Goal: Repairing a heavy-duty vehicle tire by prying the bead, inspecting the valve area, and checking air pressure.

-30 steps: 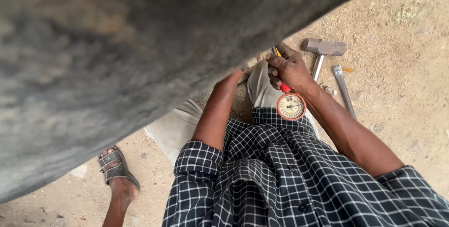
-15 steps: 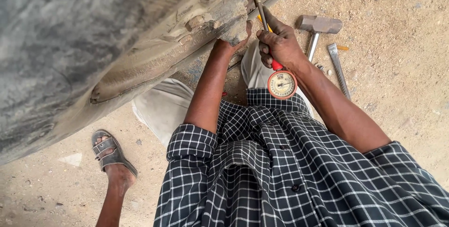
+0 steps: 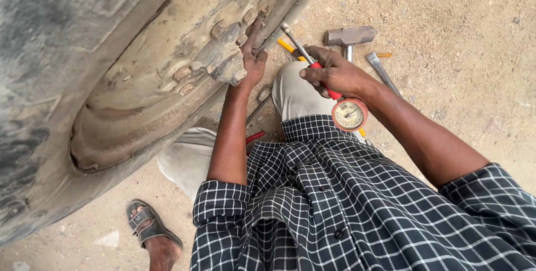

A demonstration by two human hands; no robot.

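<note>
The right hand is closed around the red grip of a tyre pressure gauge, its dial hanging just below the fist. The left hand, fingers loosely curled, presses on the dusty wheel rim. A hammer lies on the ground beyond.

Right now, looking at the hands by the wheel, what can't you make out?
Head view only:
- Left hand fingertips: hidden behind the wheel rim.
- Gauge dial reading: too small.
- Gauge stem tip: whether it touches the rim is unclear.
- Hammer handle: hidden behind the right hand.
</note>
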